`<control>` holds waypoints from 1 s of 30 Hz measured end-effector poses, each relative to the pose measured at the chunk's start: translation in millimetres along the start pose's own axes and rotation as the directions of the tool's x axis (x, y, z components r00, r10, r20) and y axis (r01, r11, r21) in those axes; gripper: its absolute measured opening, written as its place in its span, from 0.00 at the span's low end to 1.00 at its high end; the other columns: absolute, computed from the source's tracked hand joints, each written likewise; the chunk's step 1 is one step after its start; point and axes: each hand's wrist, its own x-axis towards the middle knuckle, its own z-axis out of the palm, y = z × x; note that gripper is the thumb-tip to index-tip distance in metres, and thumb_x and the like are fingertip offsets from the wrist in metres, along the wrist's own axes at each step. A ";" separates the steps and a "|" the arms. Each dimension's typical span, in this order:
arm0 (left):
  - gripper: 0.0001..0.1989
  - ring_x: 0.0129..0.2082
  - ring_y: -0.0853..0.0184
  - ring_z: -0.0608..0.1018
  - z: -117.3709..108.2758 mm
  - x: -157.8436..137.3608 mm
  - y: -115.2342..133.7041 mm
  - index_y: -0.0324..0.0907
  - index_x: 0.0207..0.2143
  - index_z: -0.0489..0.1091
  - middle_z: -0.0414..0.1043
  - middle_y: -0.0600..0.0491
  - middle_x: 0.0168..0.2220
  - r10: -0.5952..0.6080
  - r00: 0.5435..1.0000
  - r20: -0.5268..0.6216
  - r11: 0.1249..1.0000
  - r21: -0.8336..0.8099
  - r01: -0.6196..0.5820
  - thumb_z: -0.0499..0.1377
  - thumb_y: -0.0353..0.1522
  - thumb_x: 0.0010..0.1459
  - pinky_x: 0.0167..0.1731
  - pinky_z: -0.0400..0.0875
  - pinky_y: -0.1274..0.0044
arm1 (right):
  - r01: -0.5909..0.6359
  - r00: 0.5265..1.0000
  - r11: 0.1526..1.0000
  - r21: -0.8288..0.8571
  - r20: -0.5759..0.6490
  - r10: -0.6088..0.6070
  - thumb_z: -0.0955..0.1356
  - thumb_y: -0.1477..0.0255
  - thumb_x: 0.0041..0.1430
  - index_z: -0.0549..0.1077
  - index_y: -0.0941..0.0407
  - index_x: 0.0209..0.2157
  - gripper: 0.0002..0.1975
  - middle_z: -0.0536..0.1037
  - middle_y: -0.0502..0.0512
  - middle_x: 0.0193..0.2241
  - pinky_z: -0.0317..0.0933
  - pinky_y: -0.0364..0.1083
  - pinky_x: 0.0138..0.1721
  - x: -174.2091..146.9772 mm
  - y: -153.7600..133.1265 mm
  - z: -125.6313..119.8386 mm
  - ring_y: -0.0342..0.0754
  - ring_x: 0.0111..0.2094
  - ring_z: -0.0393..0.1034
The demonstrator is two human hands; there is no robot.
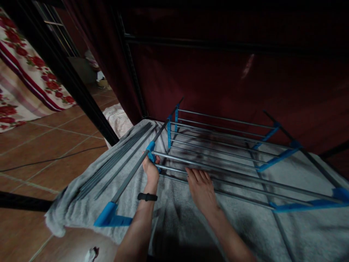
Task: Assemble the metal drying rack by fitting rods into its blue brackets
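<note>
Both hands are at the blue-and-grey rack: the left hand (151, 171) has its fingers curled round a bracket (151, 146), while the right hand (201, 185) lies palm down, fingers nearly straight and together, tips on a cross rod; whether it grips that rod is hidden. Largest is the dark red cloth (212, 80) behind, with a pale streak too blurred to make out as print or shine. Tiled floor (32, 145) spreads on the left, and a black frame (64, 72) stands in front of it. A grey blanket (300, 233) lies beneath the rack. Flowered fabric (40, 80) hangs at far left, its red blooms and stripes clear. Next comes the rack (231, 172) itself, spread over the blanket in front of the red cloth, its cross rods running between two long side bars joined by blue brackets. Loose rods (114, 163) lie close together on the blanket, left of the rack. One blue corner piece (107, 215) caps the near end of the left bar. Smallest, a black wristband (147, 197) circles the left wrist, any marking on it too dark to read.
</note>
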 end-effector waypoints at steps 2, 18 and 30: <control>0.27 0.16 0.73 0.66 -0.8 0.0 -0.5 0.45 0.24 0.65 0.63 0.59 0.18 0.005 1.000 0.014 1.000 0.009 -0.005 0.57 0.58 0.61 0.18 0.61 0.81 | -0.012 0.996 1.000 -0.019 0.093 0.014 0.65 0.75 0.72 0.75 0.52 0.60 0.18 0.83 0.56 0.49 0.66 0.52 0.55 9.0 -1.5 -4.0 0.50 0.49 0.75; 0.30 0.15 0.73 0.65 -2.1 1.0 0.6 0.45 0.22 0.62 0.62 0.60 0.16 -0.068 0.998 0.000 0.998 -0.012 0.068 0.60 0.60 0.58 0.17 0.62 0.80 | 0.077 0.940 0.996 -0.035 0.336 -0.061 0.61 0.77 0.74 0.71 0.48 0.64 0.23 0.81 0.55 0.56 0.69 0.50 0.52 25.2 7.6 -15.0 0.51 0.53 0.76; 0.32 0.16 0.72 0.65 -3.0 -0.9 11.2 0.45 0.20 0.63 0.62 0.57 0.15 -0.121 0.991 0.059 0.992 0.034 0.120 0.60 0.62 0.58 0.17 0.61 0.80 | 0.095 0.960 0.995 -0.010 0.264 -0.089 0.62 0.74 0.74 0.73 0.49 0.63 0.20 0.81 0.56 0.52 0.67 0.49 0.54 26.8 6.9 -21.0 0.49 0.50 0.76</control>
